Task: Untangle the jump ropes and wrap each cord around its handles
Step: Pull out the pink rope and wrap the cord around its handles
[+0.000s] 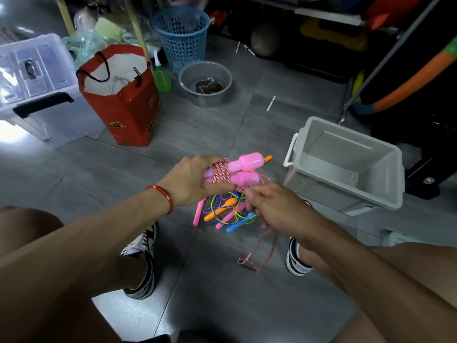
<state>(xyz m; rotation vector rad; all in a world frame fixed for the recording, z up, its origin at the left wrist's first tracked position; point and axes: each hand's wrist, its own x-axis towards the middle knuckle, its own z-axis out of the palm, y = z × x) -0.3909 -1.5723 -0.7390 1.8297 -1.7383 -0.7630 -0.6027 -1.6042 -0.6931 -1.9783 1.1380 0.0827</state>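
Pink handles [243, 170]: two, held side by side in the left hand [195, 180], above the floor between the knees. Red-white braided cord [221, 173] was coiled in several turns around their narrow ends. Left grip was clenched round handles plus coils.

Right hand [270, 206] pinched the same cord just below the handles. Loose tail [257, 256] dropped from that grip to the floor and looped near the right shoe [295, 258].

Step, as I read it: mid-wrap on the first rope, maybe two-thirds done, with a short tail left. The next move calls for keeping tension while feeding the remaining turns, then tucking the end under a coil so it doesn't unwind.

Directly under the hands on the floor was a tangle of thin cords [223, 209] in blue, green and yellow, with slim pink, orange and blue handles mixed in. Not yet untangled; I couldn't count the ropes.

Surface: grey floor tiles [197, 280]. Grey plastic bin [346, 167] sat just right of the hands, tilted open toward the camera, nothing visible inside. Further out were a red paper bag [128, 112], a clear storage box [37, 87], a grey basin [205, 84], a blue mesh basket [183, 35] and a green bottle [162, 78]. Dark clutter and shelving ran along the back.
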